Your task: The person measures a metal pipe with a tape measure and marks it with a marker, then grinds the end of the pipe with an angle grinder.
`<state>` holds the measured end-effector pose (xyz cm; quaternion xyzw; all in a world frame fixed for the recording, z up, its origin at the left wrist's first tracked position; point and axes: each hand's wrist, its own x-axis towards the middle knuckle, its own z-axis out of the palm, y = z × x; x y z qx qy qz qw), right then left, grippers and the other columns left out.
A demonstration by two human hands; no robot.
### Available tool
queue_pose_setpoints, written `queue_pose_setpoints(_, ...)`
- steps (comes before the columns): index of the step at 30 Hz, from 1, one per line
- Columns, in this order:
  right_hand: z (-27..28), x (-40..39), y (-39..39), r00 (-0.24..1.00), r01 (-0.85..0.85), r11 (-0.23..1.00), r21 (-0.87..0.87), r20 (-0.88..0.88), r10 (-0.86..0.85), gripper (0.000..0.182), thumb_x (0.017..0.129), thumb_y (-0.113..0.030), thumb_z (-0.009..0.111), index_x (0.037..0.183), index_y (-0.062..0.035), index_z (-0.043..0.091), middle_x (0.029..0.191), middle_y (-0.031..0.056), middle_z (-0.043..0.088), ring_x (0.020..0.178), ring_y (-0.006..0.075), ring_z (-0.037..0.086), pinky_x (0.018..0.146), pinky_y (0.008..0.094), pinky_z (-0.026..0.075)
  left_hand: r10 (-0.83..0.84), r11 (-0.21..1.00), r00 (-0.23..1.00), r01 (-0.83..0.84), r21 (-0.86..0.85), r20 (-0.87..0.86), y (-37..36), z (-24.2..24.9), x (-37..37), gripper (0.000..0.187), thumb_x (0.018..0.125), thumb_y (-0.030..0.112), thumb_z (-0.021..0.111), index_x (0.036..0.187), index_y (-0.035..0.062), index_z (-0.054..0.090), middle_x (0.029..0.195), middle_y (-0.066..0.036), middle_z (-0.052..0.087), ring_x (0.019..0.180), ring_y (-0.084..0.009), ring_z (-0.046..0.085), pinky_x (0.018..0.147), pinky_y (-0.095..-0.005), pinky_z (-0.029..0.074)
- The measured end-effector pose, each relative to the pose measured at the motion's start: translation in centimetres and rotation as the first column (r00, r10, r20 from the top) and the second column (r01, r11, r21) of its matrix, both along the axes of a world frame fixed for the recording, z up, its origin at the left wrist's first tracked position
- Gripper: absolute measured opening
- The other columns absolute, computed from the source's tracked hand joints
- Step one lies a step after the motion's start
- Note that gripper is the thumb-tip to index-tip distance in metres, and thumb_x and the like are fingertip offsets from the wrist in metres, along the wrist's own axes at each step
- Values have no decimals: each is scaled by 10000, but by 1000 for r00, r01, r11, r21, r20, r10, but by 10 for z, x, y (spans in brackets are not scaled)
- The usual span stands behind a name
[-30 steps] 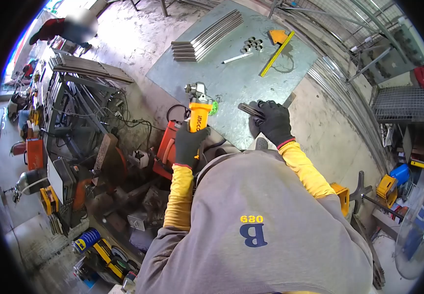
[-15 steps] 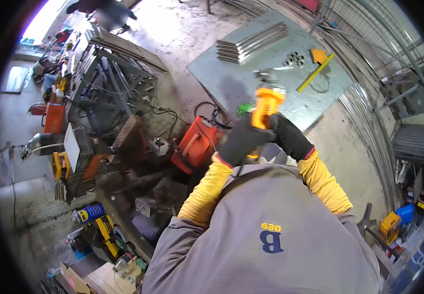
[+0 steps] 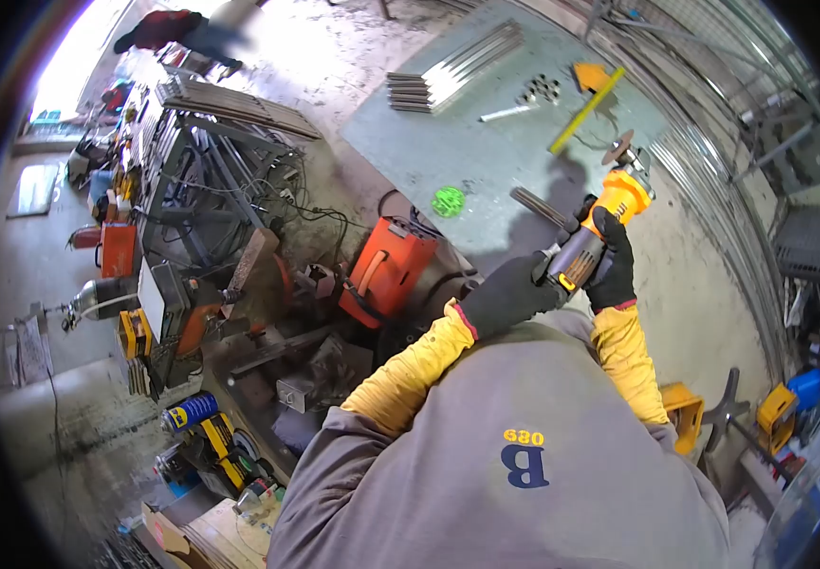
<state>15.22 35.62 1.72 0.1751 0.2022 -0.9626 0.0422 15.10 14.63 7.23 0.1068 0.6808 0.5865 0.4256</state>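
Observation:
Both my gloved hands hold an angle grinder (image 3: 623,194) with a yellow head and a grey body. Its disc (image 3: 619,146) points away from me, over the right edge of the metal table (image 3: 410,156). My left hand (image 3: 514,294) is closed on the rear end of the body. My right hand (image 3: 616,266) wraps the body from the right, just behind the yellow head. Beyond my left hand, a few short metal bars (image 3: 538,207) lie near the table's front edge. A green tangled thing (image 3: 448,201) sits to their left.
On the table lie metal tubes (image 3: 462,71), short tube pieces (image 3: 538,90), a yellow ruler (image 3: 585,112) and an orange piece (image 3: 592,76). A red machine (image 3: 396,261) stands left of my arms, near a metal rack (image 3: 201,171). Another person (image 3: 177,33) is at the far left.
The grinder has swung right and now leans to the right. My left hand has moved to its rear end, and my right hand has shifted right. The view has moved a little.

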Motion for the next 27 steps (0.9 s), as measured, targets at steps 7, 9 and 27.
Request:
queue_pose_setpoints(7,12,35,31,991,44,986,163,120,-64,463,969,-234,808,1352,-64,611,1046,95,713,877,247,755,748,428,660,-71,988,997,66,-143,-31,20,-29,11,310,937,257,810,1059,3,681,870,-96,668,765,-170,645,716,-359,533)
queue_pose_setpoints(9,4,43,49,987,63,955,288,126,-102,523,948,-220,826,1387,-51,597,1058,110,718,886,260,762,766,430,669,-274,960,431,171,-220,-859,3,-123,-5,379,1005,232,775,1310,22,696,1111,-124,755,981,-137,710,842,-323,570)
queue_pose_setpoints(27,-17,100,56,969,90,952,293,194,-151,454,937,-277,841,1252,-41,615,1011,117,719,825,237,762,755,412,666,-516,839,102,-137,-526,-850,-6,-96,-85,209,917,97,692,1040,190,834,1185,-69,713,1086,-336,656,922,-495,507)
